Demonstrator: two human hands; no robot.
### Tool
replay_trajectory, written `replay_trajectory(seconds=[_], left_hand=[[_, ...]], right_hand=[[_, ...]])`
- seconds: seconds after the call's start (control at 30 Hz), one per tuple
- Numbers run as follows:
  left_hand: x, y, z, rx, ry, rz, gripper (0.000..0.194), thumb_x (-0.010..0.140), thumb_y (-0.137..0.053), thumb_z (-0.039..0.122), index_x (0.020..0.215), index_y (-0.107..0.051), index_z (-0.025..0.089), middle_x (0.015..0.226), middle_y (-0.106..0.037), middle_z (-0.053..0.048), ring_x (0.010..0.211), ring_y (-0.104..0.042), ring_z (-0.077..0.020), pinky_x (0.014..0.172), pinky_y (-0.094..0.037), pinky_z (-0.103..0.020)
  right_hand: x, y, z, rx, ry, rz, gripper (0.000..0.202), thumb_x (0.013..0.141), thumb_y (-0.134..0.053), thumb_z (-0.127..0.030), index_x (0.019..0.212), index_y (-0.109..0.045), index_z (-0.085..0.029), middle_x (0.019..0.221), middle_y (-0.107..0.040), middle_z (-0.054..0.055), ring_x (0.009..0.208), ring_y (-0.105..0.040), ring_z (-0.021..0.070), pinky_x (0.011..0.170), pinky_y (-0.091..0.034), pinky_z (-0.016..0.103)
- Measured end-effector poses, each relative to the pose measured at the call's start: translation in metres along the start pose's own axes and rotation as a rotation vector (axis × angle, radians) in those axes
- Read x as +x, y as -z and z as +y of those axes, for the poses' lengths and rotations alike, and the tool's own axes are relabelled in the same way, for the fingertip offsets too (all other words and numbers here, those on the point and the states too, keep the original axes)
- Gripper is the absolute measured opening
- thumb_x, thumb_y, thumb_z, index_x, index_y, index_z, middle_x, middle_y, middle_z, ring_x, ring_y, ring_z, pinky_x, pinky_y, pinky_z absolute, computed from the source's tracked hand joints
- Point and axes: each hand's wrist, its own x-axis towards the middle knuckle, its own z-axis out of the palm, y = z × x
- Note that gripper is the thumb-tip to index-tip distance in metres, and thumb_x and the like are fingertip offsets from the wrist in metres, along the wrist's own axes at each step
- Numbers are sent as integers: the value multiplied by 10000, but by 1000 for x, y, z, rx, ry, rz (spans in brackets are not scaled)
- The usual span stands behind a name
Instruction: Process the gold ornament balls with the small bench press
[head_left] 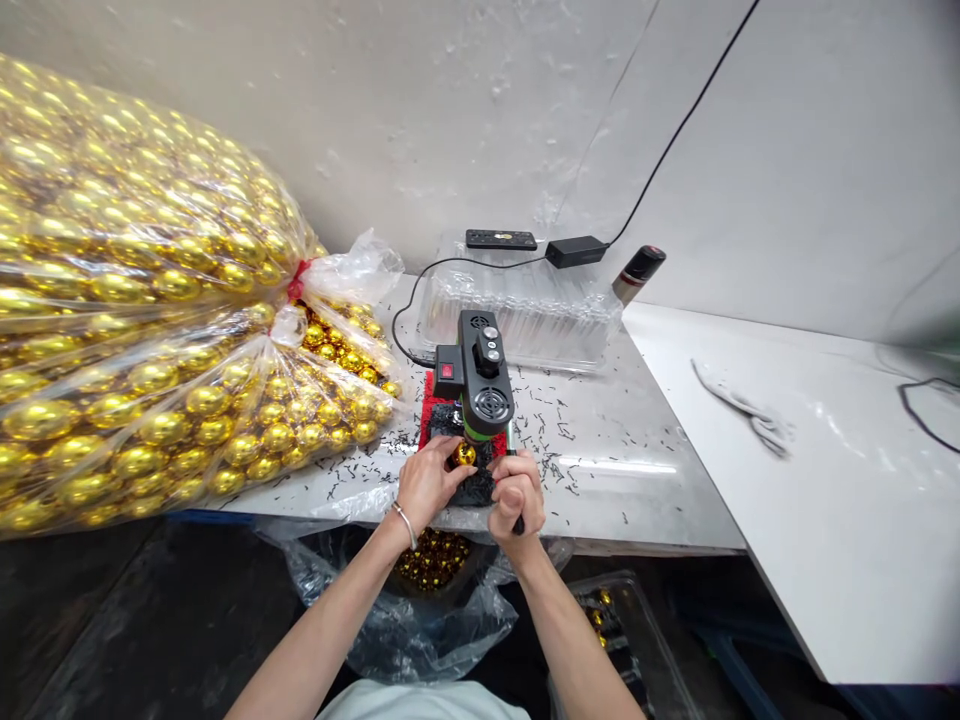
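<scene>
A small black machine (489, 375) with round vents and a red switch stands on the table. Below its head sits a shiny gold ball (464, 455), pinched at its left side between the thumb and fingers of my left hand (429, 480). To the right, my right hand (517, 495) is wrapped around a lever with a black handle (519, 524) beside the machine. A red and black base (474, 490), strewn with dark scraps, lies under the ball. My fingers partly cover the ball and the lever.
Big clear bags of gold balls (150, 375) fill the left. Behind the machine are a clear plastic tray (517, 340), a power adapter (576, 251), a black remote (501, 240) and a dark cylinder (640, 272). Below the table edge hangs a plastic-lined container of balls (433, 560).
</scene>
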Motion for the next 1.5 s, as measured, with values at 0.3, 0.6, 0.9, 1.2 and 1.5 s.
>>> replay_trajectory(seconds=[0.3, 0.6, 0.9, 1.2, 1.5], left_hand=[[0, 1, -2, 55, -22, -33, 374, 783, -666, 370, 1135, -670, 242, 1182, -650, -82, 949, -648, -262, 793, -476, -307], [-5, -3, -12, -280, -28, 75, 333, 715, -724, 346, 1031, -704, 241, 1096, -685, -60, 927, -633, -251, 863, -476, -336], [-57, 13, -31, -516, -16, 240, 317, 735, -714, 347, 1021, -650, 225, 1081, -633, -66, 888, -617, -194, 807, -486, -290], [-67, 13, -32, -457, 80, 229, 367, 737, -709, 384, 1059, -626, 230, 840, -694, -9, 718, -629, -171, 704, -475, -268], [-72, 7, -35, -419, 61, 238, 360, 748, -690, 392, 1053, -628, 211, 798, -689, -1, 690, -628, -162, 690, -480, -271]], right_hand=[[13, 6, -7, 44, -25, -3, 311, 925, -306, -191, 637, -424, -205, 682, -490, 10, 622, -501, 132, 608, -418, 321], [53, 12, -37, 17, -126, 32, 347, 907, -351, -135, 574, -409, -213, 539, -438, -16, 594, -514, 138, 525, -368, 284], [47, 11, -34, 28, -155, 22, 345, 911, -361, -135, 576, -403, -207, 575, -445, -11, 607, -510, 131, 548, -376, 285], [46, 11, -33, 26, -164, 7, 342, 915, -359, -148, 580, -393, -203, 620, -477, -3, 602, -502, 125, 551, -373, 279], [42, 19, -30, 58, -144, -27, 67, 875, -511, -243, 842, -545, -196, 825, -578, 40, 854, -586, 182, 720, -485, 342]])
